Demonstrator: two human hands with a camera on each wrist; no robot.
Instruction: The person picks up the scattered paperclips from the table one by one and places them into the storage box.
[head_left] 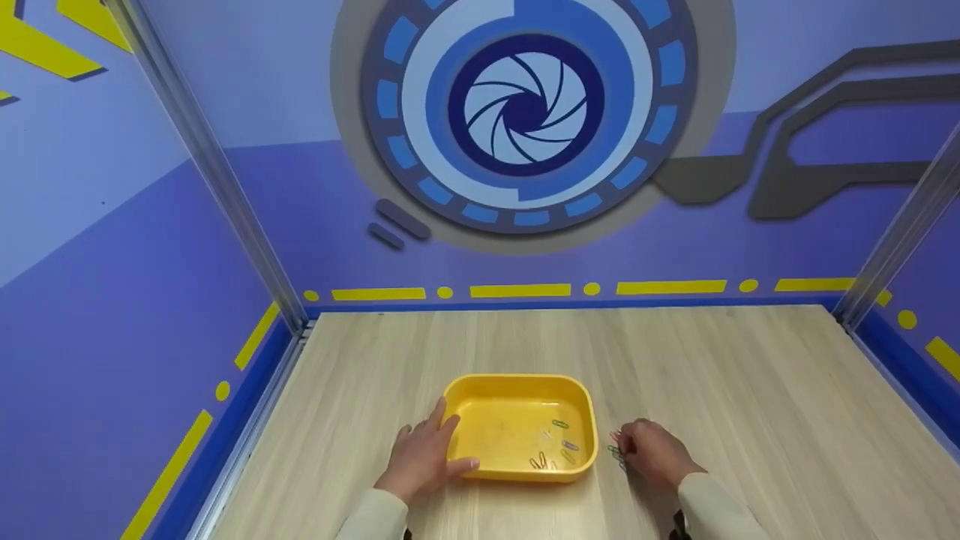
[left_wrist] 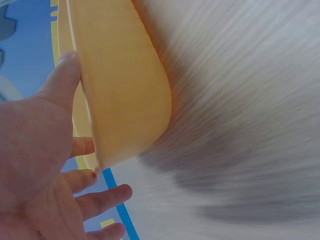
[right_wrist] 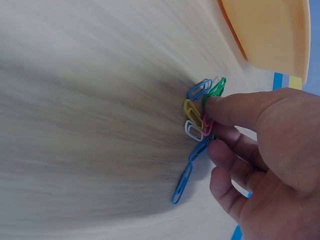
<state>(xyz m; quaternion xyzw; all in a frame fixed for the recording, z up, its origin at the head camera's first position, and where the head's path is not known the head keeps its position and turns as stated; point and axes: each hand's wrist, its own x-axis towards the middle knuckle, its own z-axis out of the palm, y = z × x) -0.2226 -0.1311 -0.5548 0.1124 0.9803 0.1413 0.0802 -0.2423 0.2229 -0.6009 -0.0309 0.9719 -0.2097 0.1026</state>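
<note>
A yellow plastic tray [head_left: 525, 475] sits on the table with several coloured paper clips [head_left: 570, 445] lying in its right half. My left hand [head_left: 424, 454] rests at its near left corner, thumb over the near rim and fingers along the left side. The left wrist view shows the thumb [left_wrist: 70, 75] on the rim and the other fingers loosely extended. Right of the tray, my right hand [head_left: 654, 450] pinches at a cluster of paper clips. Blue, yellow [right_wrist: 192, 112], white [right_wrist: 193, 131], green and pink ones bunch at its thumb and fingertips; a blue clip [right_wrist: 182, 185] trails below.
The wooden tabletop [head_left: 720, 375] runs back to a purple printed wall [head_left: 285, 202]. Side panels with metal corner posts [head_left: 217, 180] border the table left and right. The tray's side wall [right_wrist: 275, 35] stands close to the right hand.
</note>
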